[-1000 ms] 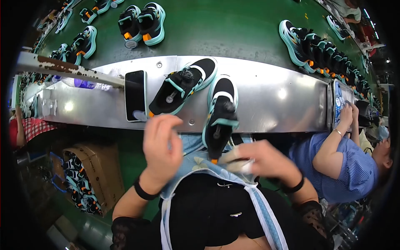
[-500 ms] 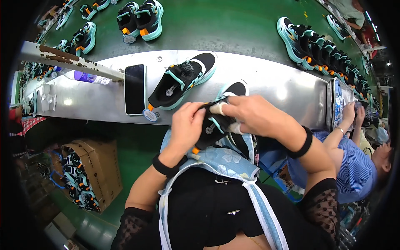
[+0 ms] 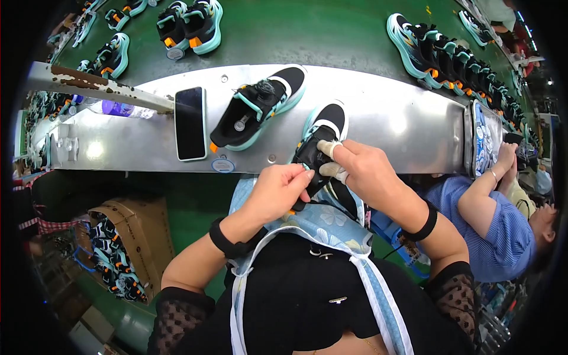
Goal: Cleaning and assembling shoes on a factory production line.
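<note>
Both hands are bent over one shoe (image 3: 309, 152), which lies toe away from the body, its front on the table (image 3: 408, 142) and its heel end near the apron (image 3: 331, 220). The left hand (image 3: 275, 190) has thumb and forefinger pressed together at the near side of the opening, pinching what looks like the edge of the tongue; the fingers hide most of it. The right hand (image 3: 370, 173) is curled over the laces, pale covers (image 3: 326, 148) on some fingers; I can't tell whether it grips a lace or only presses there.

Just beyond the left hand, a second shoe (image 3: 244, 125) rests untouched, toe pointing away and to the right. A round tag (image 3: 222, 164) sits below its heel, at the table's edge. Left of that are a phone (image 3: 190, 124), a chipped post (image 3: 100, 86) and a bottle (image 3: 115, 108). Down to the left of the hands, a box (image 3: 145, 236) holds a heap of shoes.

Farther ahead, on a green surface (image 3: 319, 35), a pair (image 3: 202, 28) stands to the left and a row (image 3: 452, 65) to the right. Well right of the right hand, a co-worker (image 3: 494, 228) in blue stripes has both hands by a tray (image 3: 470, 139).
</note>
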Available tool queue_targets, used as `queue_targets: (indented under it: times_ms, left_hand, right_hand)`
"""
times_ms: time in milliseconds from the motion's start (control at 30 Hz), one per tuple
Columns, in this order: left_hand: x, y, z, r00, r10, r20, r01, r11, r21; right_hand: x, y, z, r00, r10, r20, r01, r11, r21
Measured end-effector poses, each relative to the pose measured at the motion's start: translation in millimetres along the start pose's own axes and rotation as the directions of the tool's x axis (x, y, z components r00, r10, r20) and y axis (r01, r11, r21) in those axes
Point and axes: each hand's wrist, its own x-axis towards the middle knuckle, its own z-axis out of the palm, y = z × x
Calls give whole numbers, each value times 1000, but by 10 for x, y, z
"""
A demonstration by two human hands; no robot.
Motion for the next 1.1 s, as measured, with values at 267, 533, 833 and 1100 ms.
queue_targets:
  times_ms: [267, 533, 833, 1100]
  left_hand:
    - [-110, 207, -729, 564, 664, -491, -311, 722, 618]
    - [578, -169, -1073, 630, 438, -641, -176, 885, 431]
    - [149, -31, -1010, 655, 731, -189, -395, 545, 740]
    - [140, -19, -716, 830, 558, 2, -350, 518, 780]
  right_hand:
    - [752, 187, -495, 998, 45, 49, -56, 966, 251]
    - [1452, -87, 134, 946, -277, 169, 264, 960, 95]
    - [1358, 29, 109, 950, -310, 28, 301, 937, 177]
    - [1180, -51, -124, 968, -147, 203, 122, 984, 129]
